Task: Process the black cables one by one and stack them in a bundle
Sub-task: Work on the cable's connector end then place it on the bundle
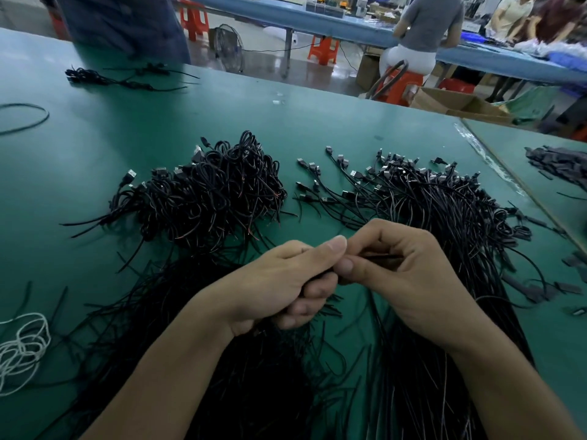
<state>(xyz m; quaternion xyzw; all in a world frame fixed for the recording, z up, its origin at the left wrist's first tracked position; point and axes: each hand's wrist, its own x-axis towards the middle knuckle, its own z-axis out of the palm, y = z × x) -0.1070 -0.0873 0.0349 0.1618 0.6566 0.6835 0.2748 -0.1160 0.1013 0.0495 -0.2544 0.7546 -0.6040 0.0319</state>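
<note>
Hands meet low over the middle of the green table [95,160], thumbs nearly touching. Your left hand [273,281] has its fingers curled round a bunch of black cables [332,308], whose cut ends poke out past the little finger toward the right. Your right hand [409,271] pinches 1 thin black cable [382,256] between thumb and curled fingers, right beside the left thumb; whether that cable belongs to the gripped bunch, you cannot tell. Under your left forearm lies a spread of loose straight cables [178,300], running toward you. Under your right wrist another, denser sheaf [428,198] fans away from you, its USB plugs [355,174] at the far end. Beyond your left hand sits a tangled heap of coiled cables [206,192], some with bare copper-coloured tips. A tangle of white cord [22,347] lies at the left edge, a lone black loop [25,117] farther back, and a small cable bunch [104,79] near the far edge. Dark flat pieces [559,163] lie on the adjoining surface to the right. Behind, a person in a grey top [432,23] sits on an orange stool [400,84].
</note>
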